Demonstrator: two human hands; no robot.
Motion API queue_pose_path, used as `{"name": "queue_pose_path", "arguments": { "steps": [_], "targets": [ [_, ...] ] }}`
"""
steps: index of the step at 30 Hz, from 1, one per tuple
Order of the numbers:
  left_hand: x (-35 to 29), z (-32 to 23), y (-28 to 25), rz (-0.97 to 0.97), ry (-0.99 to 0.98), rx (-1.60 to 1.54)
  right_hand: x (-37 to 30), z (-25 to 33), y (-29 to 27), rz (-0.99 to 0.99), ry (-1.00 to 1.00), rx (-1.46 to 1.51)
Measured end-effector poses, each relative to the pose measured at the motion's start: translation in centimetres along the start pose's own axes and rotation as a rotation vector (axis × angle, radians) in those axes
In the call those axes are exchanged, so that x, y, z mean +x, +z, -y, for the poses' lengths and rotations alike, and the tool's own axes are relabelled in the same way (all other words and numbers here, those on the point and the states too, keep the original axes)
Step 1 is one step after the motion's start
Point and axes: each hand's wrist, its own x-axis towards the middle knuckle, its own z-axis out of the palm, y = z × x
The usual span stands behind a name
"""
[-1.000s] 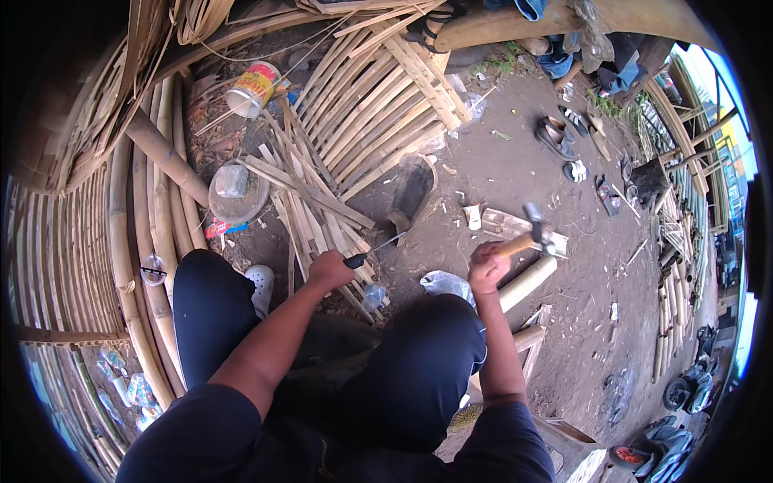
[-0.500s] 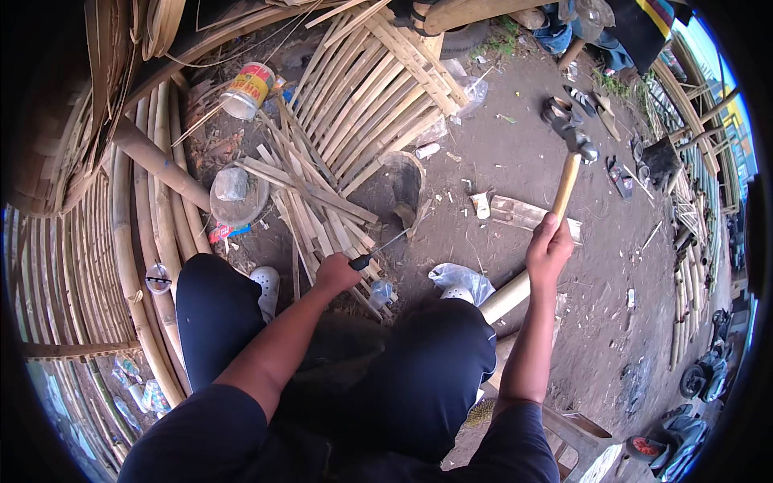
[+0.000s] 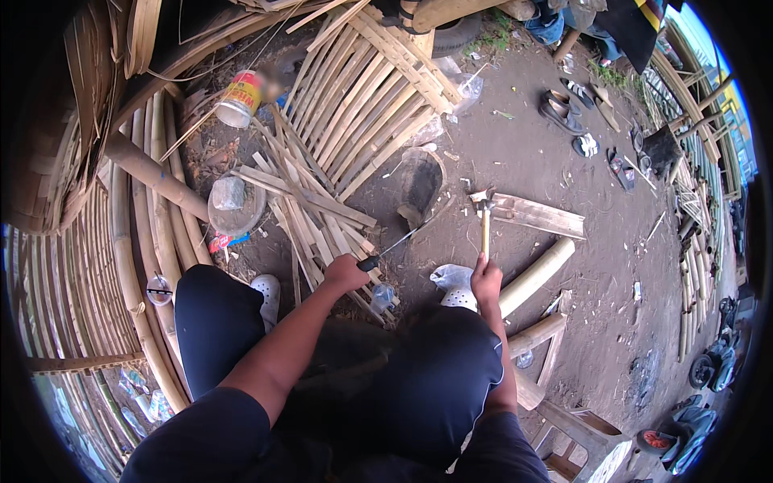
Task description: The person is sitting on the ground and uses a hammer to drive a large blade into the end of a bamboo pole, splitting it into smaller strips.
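Note:
My left hand (image 3: pixel 345 274) is closed round a black-handled tool (image 3: pixel 368 264) with a thin metal shaft pointing away to the upper right; whether it is a blade or a screwdriver I cannot tell. In my right hand (image 3: pixel 486 280) is a hammer (image 3: pixel 485 233), gripped low on its pale wooden handle. The hammer's head overlaps the left end of a split bamboo piece (image 3: pixel 535 213) on the ground; contact cannot be made out. Beyond the tool's shaft lies a hollow, curved bamboo or wood piece (image 3: pixel 423 183). Bamboo strips (image 3: pixel 318 213) lie loosely heaped beside my left hand.
A slatted bamboo panel (image 3: pixel 366 97) lies beyond the strips. A bucket (image 3: pixel 239 98) and a stone (image 3: pixel 228 193) on a round base are at left. Thick bamboo poles (image 3: pixel 538 278) lie right of my knee. Sandals (image 3: pixel 561 111) are scattered at far right, a wooden stool (image 3: pixel 584 435) nearer.
My right hand has swung the hammer down and to the left, from raised at the right to near the split bamboo. My left hand has shifted only slightly.

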Motion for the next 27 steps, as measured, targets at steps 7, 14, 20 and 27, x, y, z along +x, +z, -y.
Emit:
{"name": "queue_pose_path", "arguments": {
  "steps": [7,14,20,27],
  "targets": [
    [0.3,-1.3,0.2,0.115,0.073,-0.107,8.3,12.1,-15.4,-0.340,-0.346,0.210],
    [1.9,1.5,1.9,0.034,0.078,-0.097,8.3,15.2,-13.9,-0.326,-0.668,0.986],
    [-0.2,-4.6,0.8,0.000,0.079,0.040,-2.0,-1.1,2.9,0.049,-0.112,-0.050],
    [1.6,-3.8,0.6,0.114,0.053,0.008,3.5,3.2,-3.9,0.065,-0.056,-0.010]
  ]
}}
